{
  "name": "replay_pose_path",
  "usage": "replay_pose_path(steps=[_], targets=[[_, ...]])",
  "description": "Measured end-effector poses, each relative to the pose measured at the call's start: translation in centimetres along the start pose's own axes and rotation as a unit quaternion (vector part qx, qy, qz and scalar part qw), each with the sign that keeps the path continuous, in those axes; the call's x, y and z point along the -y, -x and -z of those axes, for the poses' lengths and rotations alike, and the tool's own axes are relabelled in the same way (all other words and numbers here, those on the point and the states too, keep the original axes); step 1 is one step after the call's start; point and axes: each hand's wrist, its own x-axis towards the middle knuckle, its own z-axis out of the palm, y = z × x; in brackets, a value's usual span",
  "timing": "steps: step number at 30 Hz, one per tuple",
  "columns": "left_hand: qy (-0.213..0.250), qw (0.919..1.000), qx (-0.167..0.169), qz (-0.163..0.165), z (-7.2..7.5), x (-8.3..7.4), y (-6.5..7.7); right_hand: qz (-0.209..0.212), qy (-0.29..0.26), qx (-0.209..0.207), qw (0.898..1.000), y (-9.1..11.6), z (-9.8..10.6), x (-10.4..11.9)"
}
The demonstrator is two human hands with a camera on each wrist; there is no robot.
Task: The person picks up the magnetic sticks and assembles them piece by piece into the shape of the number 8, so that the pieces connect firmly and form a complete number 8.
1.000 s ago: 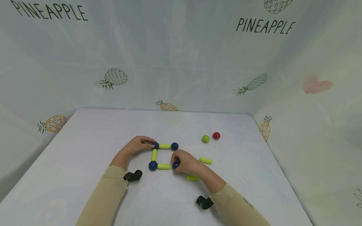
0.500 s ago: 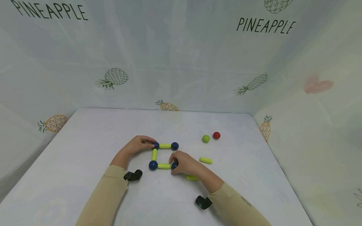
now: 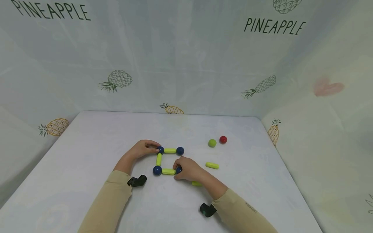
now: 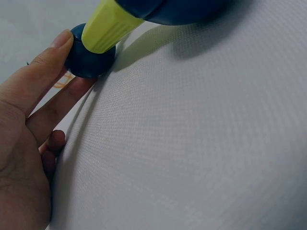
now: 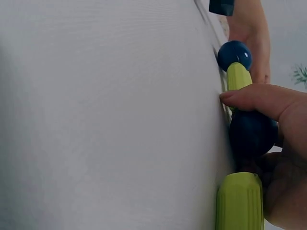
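On the white table lies an open-sided frame of yellow-green rods and dark blue balls. My left hand (image 3: pixel 142 149) pinches the far-left blue ball (image 4: pixel 91 60) between thumb and fingers. At the near-right corner my right hand (image 3: pixel 187 169) grips another blue ball (image 5: pixel 253 134), its thumb across one side. That ball meets the end of the near rod (image 3: pixel 168 171), whose other end joins the near-left blue ball (image 3: pixel 157 170). A side rod (image 3: pixel 158 159) links the two left balls. The far rod (image 3: pixel 170 150) ends at the far-right blue ball (image 3: pixel 180 151).
A loose yellow-green rod (image 3: pixel 212 165) lies right of the right hand. Another rod (image 3: pixel 196 183) is partly hidden under the right wrist. Farther back sit a green ball (image 3: pixel 212 143) and a red ball (image 3: pixel 223 139). Pineapple-printed cloth (image 3: pixel 186 64) walls the table's back and sides.
My right hand has slid slightly left with its blue ball, closing the small gap to the near rod. My left hand has stayed in place on the far-left ball.
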Motion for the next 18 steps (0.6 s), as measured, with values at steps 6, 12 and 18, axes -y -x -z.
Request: replay_pose_path(steps=[6, 12, 18], targets=[[-0.004, 1.0000, -0.003, -0.001, -0.12, -0.06, 0.13, 0.009, 0.011, -0.014, 1.000, 0.17, -0.27, 0.02], [-0.008, 0.9999, -0.003, -0.011, -0.18, -0.27, 0.38, 0.003, -0.013, -0.018, 1.000, 0.32, -0.18, 0.04], [-0.010, 0.9999, -0.011, -0.003, -0.13, -0.28, 0.41, -0.005, -0.057, -0.017, 0.998, 0.61, 0.18, -0.02]])
